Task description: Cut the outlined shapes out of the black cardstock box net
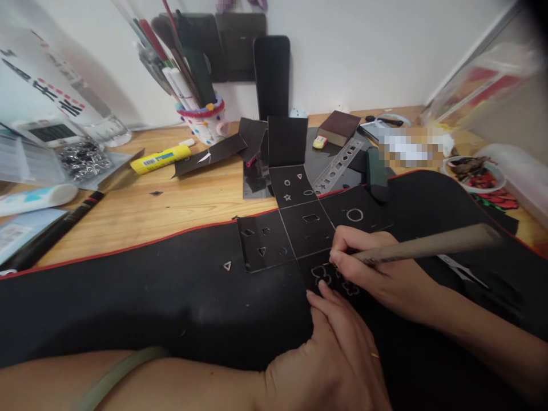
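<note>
Head view: black card (299,245) partly beneath hands (329,354) (383,282)

Blk phone (272,79), clr btl (64,83), deco. cup (204,123)

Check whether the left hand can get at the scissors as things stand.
Probably not straight across: the right forearm lies between the left hand and the scissors. A reach over or around that forearm looks possible.

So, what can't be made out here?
Head view: part of the outlines on the black card, covered by the right hand.
Head view: part of the left hand, cut off by the bottom edge.
Head view: whatever the pixelated patch at right masks.
Head view: print on the yellow tube, too small.
</note>
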Demonstrator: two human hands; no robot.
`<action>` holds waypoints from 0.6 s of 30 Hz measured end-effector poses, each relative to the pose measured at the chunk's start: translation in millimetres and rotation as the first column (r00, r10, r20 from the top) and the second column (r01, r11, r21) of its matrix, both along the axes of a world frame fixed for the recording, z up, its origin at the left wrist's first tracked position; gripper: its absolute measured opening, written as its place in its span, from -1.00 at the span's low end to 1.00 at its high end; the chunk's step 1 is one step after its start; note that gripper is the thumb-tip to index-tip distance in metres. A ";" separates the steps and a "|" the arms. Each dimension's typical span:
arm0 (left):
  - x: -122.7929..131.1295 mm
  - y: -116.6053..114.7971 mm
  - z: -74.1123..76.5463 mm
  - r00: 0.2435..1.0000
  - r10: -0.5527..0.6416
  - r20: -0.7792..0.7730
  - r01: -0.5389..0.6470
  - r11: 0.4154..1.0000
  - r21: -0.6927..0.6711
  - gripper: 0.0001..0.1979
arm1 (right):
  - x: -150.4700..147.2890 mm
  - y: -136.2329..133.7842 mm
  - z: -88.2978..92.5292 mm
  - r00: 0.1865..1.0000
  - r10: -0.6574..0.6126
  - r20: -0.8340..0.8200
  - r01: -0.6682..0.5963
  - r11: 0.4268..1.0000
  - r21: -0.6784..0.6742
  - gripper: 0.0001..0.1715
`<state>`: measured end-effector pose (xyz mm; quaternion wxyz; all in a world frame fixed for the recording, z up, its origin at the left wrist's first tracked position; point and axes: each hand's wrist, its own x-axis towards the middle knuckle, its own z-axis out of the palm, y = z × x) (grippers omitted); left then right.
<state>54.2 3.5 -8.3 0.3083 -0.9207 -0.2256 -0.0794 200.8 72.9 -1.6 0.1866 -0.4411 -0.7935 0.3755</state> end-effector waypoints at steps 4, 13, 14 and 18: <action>-1.0 1.2 0.5 0.998 -0.063 -0.030 0.064 0.998 0.023 -0.66 | -3.5 -4.8 -0.8 0.999 -0.053 0.007 0.052 0.998 0.036 -0.79; -3.0 3.0 1.3 0.998 -0.058 -0.026 0.059 0.998 0.038 -0.67 | -7.8 -8.1 -0.8 0.992 -0.123 0.037 0.119 0.988 0.096 -0.77; -3.1 2.7 1.4 0.998 -0.059 -0.026 0.060 0.998 0.036 -0.67 | -7.9 -8.4 -0.5 0.991 -0.126 0.039 0.122 0.988 0.099 -0.77; -3.6 2.6 1.8 0.998 -0.060 -0.027 0.061 0.997 0.040 -0.68 | -8.3 -8.5 -0.1 0.991 -0.130 0.041 0.125 0.987 0.105 -0.78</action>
